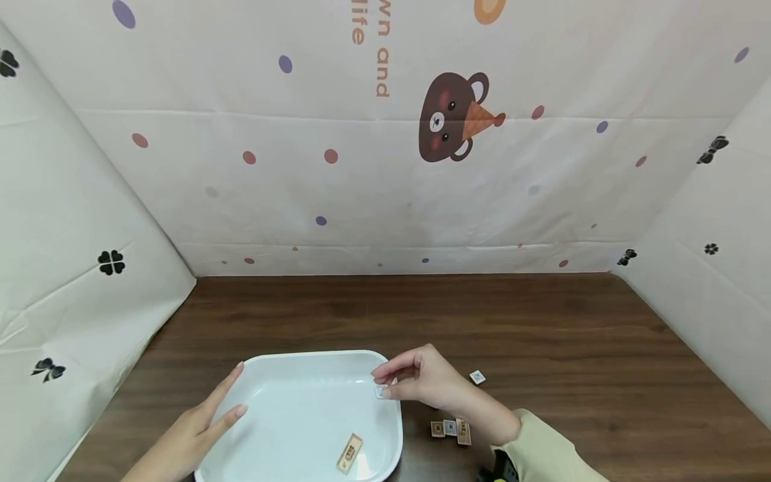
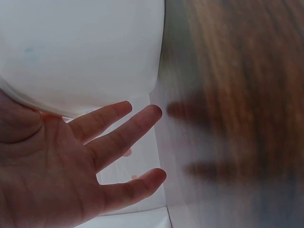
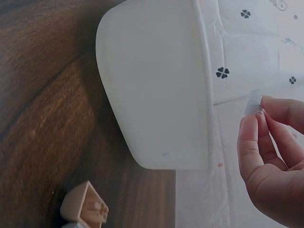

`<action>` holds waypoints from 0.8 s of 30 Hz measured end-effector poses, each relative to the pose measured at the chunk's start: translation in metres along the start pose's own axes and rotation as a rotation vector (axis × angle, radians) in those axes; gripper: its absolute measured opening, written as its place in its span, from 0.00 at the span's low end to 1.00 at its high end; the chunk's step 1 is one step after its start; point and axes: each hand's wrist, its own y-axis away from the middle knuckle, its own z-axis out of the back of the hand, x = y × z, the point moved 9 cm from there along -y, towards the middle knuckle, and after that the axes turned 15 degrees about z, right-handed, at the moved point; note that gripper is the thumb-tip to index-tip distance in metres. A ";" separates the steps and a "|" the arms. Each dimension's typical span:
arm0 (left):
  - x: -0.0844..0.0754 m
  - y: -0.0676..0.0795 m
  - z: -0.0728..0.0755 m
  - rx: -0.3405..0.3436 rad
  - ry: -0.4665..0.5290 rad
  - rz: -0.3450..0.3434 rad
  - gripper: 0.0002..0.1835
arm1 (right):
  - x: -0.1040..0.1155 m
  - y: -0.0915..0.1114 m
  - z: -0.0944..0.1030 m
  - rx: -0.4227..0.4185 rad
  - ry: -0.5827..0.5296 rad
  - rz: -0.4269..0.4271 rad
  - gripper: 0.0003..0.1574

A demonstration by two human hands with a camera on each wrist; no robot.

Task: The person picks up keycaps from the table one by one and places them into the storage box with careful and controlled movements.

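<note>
A small white keycap (image 1: 380,391) is pinched between the thumb and fingertips of my right hand (image 1: 424,378), over the right part of a white tray (image 1: 301,408). In the right wrist view the same keycap (image 3: 253,102) shows at the fingertips, beyond the tray's outer wall (image 3: 156,85). Fingers spread, my left hand (image 1: 195,428) lies along the tray's left rim. The left wrist view shows that hand (image 2: 61,166) from the palm side beside the tray. One long beige keycap (image 1: 349,453) lies inside the tray, toward the near right.
Right of the tray, a beige keycap (image 1: 438,429), a white keycap (image 1: 450,428) and a longer beige keycap (image 1: 463,432) sit side by side on the brown wooden table (image 1: 542,348). Another white keycap (image 1: 477,377) lies farther back. Printed white sheets (image 1: 373,187) enclose the back and sides.
</note>
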 end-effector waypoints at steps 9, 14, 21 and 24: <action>0.000 0.000 0.001 -0.021 -0.006 -0.005 0.34 | -0.004 -0.010 -0.012 0.045 0.038 0.019 0.14; 0.000 -0.002 0.000 -0.002 -0.004 0.007 0.34 | -0.003 -0.015 -0.022 0.076 0.029 0.053 0.14; 0.002 -0.003 -0.001 0.004 -0.014 0.009 0.34 | -0.004 -0.022 -0.036 0.108 0.020 0.072 0.13; 0.005 -0.004 -0.003 0.013 -0.019 0.014 0.34 | -0.005 -0.026 -0.042 0.115 0.036 0.070 0.13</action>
